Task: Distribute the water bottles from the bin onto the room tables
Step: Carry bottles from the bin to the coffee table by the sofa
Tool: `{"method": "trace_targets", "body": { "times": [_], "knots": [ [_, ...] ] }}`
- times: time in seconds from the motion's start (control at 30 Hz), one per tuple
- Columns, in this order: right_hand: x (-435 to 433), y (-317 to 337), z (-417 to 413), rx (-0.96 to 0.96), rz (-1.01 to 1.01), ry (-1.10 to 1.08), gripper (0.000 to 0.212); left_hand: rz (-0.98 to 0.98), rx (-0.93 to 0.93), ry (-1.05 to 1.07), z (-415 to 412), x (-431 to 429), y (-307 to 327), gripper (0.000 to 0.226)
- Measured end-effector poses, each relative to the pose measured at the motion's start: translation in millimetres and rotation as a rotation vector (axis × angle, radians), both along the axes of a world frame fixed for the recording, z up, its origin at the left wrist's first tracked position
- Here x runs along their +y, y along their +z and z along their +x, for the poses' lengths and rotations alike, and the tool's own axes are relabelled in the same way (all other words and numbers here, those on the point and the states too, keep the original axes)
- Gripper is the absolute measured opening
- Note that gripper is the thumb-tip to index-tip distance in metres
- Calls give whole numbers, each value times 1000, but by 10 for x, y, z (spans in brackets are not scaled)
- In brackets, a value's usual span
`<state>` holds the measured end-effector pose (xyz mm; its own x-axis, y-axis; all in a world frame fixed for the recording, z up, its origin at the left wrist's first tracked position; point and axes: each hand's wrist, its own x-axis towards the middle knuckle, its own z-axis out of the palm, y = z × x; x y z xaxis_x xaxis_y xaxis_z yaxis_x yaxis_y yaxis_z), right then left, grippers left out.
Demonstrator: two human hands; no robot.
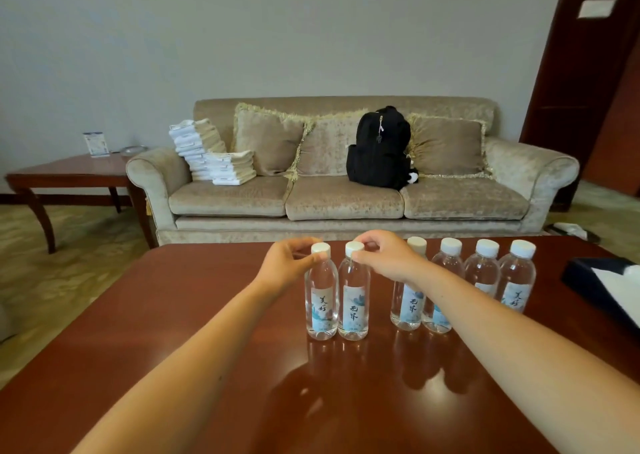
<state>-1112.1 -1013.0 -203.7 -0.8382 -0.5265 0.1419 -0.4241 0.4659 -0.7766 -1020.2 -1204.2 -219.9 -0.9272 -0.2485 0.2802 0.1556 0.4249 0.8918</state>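
While the left hand (287,263) pinches the white cap of the leftmost bottle (321,298), the right hand (388,259) pinches the cap of the second bottle (353,301). Both stand upright and touching on the dark wood table (207,298). A row of four more bottles (481,273) stands just to the right, the nearest partly behind the right forearm. Lifted by its cap alone, a bottle could swing or slip, and the forearm could topple that nearest one. Both pinches look light, though the fingertips are partly hidden.
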Motion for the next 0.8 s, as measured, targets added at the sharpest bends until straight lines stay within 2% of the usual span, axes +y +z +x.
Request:
{"method": "trace_targets", "body": {
  "times": [0.2, 0.37, 0.53, 0.8],
  "knots": [
    [27, 128, -11, 51, 104, 69, 26, 12, -29, -9, -36, -33, -33, 23],
    [31, 317, -54, 147, 278, 123, 28, -178, -88, -9, -122, -99, 1, 39],
    [24, 430, -85, 229, 417, 165, 26, -290, -95, -60, -211, -82, 100, 24],
    [112, 434, -246, 273, 504, 116, 21, -301, -73, -73, -400, 30, 82, 34]
  ]
}}
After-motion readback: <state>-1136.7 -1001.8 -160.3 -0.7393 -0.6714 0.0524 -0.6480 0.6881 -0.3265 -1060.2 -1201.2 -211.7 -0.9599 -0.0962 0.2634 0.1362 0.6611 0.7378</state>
